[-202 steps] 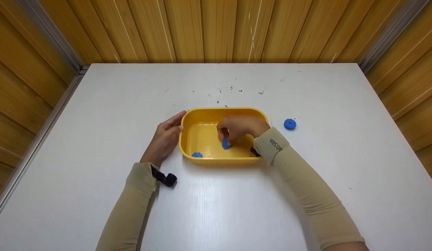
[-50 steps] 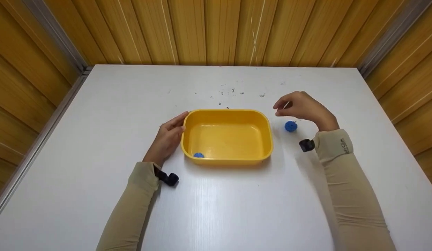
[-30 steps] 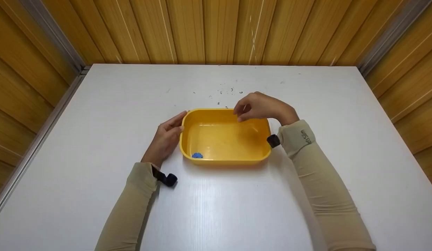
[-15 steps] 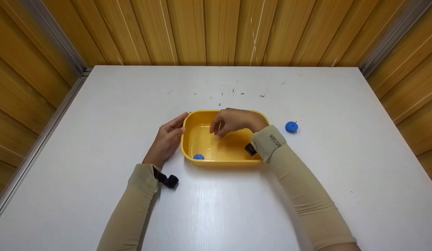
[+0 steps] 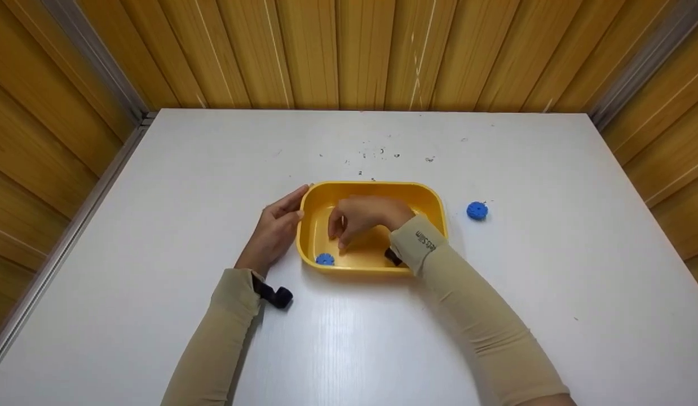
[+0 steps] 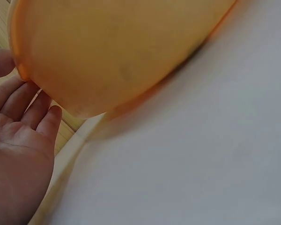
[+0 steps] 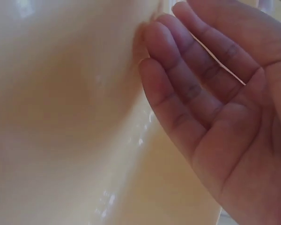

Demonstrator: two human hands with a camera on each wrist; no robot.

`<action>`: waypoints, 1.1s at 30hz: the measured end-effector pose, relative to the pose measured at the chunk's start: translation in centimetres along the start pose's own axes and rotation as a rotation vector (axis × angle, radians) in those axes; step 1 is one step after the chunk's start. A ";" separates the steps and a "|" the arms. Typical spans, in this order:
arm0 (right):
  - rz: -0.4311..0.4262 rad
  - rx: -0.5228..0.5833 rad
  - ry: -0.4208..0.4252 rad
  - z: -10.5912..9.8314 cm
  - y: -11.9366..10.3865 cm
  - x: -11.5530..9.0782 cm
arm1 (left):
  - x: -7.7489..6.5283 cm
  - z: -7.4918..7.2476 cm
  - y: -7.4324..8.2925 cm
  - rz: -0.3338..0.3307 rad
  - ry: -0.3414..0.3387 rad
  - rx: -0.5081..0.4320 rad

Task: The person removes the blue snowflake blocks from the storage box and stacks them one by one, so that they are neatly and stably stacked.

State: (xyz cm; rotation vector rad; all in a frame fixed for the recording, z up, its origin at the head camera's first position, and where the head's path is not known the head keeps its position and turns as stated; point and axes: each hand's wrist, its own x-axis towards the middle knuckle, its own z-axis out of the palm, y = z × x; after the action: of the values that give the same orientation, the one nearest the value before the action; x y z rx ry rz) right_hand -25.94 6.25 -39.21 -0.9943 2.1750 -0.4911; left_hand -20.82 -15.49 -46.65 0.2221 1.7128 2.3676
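Observation:
In the head view, a yellow plastic tray (image 5: 377,270) stands on the white table. My left hand (image 5: 273,234) holds its left end, thumb at the rim and fingers along the outside; the left wrist view shows the fingertips (image 6: 49,119) against the tray's corner. A blue round disc with a notched edge (image 5: 325,259) lies in the tray's near left corner. My right hand (image 5: 357,220) is inside the tray, fingers loosely bent and pointing down, just right of that disc. No object shows between the fingers (image 7: 161,89) in the right wrist view.
To the right of the tray, a thick blue notched piece (image 5: 477,211) with a centre hole lies on the table (image 5: 552,254). Wood-patterned panels (image 5: 360,56) rise behind and at both sides. Small dark marks dot the tabletop behind the tray.
Earlier my right hand held a blue disc in the tray; later it hovered empty-fingered near the table piece, which now looks thicker. It has since moved left, down into the tray. Left hand stayed put.

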 end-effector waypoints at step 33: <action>0.077 -0.045 -0.078 0.4 -1.3 2.0 | -0.1 0.2 0.0 0.029 0.002 -0.044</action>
State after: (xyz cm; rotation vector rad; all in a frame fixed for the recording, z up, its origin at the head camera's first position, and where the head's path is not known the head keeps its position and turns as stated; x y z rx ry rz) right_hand -25.89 3.88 -39.55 -0.9339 2.1544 -0.3630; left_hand -20.64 -15.37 -46.57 0.2389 1.6673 2.4248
